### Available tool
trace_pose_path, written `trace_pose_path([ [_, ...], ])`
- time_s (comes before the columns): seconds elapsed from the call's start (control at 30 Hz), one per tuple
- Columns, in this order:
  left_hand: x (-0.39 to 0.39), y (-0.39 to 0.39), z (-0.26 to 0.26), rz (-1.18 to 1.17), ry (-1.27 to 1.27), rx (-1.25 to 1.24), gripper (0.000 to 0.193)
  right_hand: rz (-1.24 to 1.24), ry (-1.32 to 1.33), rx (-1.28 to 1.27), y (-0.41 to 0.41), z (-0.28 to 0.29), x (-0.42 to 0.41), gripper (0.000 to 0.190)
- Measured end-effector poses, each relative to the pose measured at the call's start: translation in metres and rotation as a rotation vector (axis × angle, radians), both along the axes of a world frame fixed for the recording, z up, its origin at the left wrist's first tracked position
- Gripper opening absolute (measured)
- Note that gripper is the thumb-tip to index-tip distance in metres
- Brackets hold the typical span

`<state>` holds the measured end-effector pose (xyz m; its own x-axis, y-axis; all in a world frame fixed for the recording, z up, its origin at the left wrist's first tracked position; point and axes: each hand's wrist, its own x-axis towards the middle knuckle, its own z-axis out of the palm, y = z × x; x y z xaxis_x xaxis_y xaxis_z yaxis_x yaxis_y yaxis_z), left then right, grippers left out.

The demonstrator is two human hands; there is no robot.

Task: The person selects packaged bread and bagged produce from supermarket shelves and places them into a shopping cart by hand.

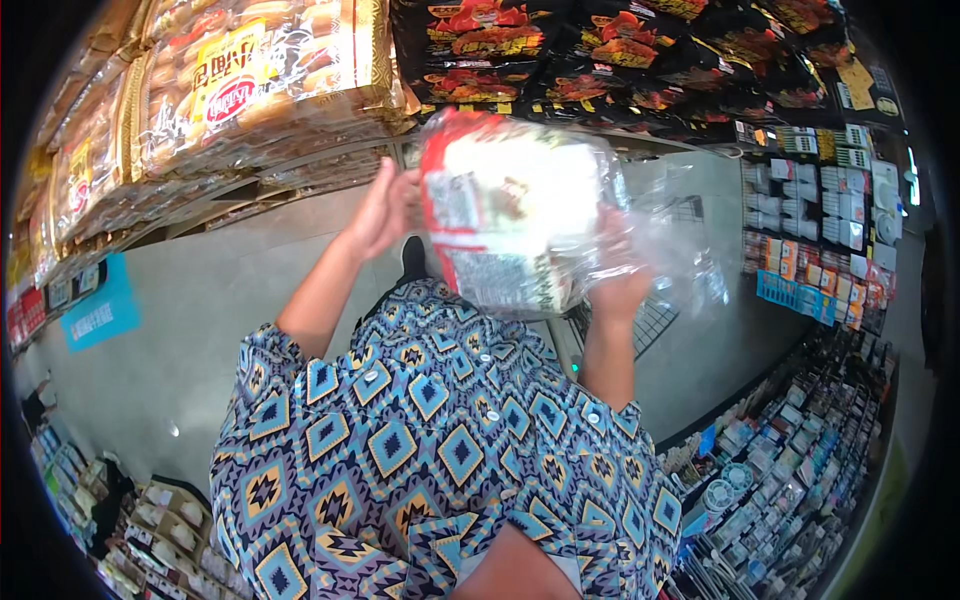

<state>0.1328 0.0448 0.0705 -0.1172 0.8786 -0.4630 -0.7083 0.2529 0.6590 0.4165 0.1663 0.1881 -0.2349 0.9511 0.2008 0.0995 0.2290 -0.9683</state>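
Note:
A wrapped food package (517, 199) with red and white printing and small text is held up before my chest, blurred and glaring with light. My left hand (384, 214) is at its left edge, thumb raised, fingers partly hidden along the side. On the opposite side, my right hand (621, 259) grips the package, partly seen through clear film. Loose clear plastic (686, 255) trails out to the right of that hand. What lies inside the wrapper is washed out by the glare.
Bagged bread rolls (255, 90) are stacked on the shelf ahead at left. Black snack bags (487, 56) line the shelf to their right. A wire cart (654, 330) stands beyond my right forearm. Hanging goods (806, 195) and a rack of small wares (787, 450) fill the right side.

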Motion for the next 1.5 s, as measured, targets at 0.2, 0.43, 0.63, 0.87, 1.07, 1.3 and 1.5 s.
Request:
trace_pose_path([
  [0.2, 0.058, 0.058, 0.052, -0.353, -0.203, 0.238, 0.076, -0.268, 0.205, -0.192, 0.016, 0.024, 0.012, 0.029],
  [0.43, 0.091, 0.105, 0.065, -0.478, 0.133, 0.333, 0.062, -0.685, 0.146, 0.072, 0.033, 0.077, 0.081, 0.021],
  [0.63, 0.123, 0.116, 0.041, -0.644, 1.140, 0.499, 0.049, -0.890, -0.151, 0.264, 0.001, 0.092, 0.187, 0.018],
  [0.87, 0.140, 0.084, 0.018, -0.748, 1.258, 0.484, 0.056, -1.097, -0.412, 0.065, -0.006, 0.027, 0.277, 0.030],
  [1.07, 0.147, 0.069, 0.034, -0.807, 1.453, 0.455, 0.051, -1.201, -0.405, -0.171, 0.038, -0.055, 0.314, 0.035],
  [1.3, 0.181, 0.055, 0.088, -1.049, 1.161, 0.675, 0.026, -1.139, -0.548, -0.178, 0.127, -0.132, 0.321, 0.031],
  [1.5, 0.197, 0.029, 0.094, -1.240, 1.066, 0.547, 0.028, -1.219, -0.613, -0.259, 0.158, -0.172, 0.335, 0.035],
])
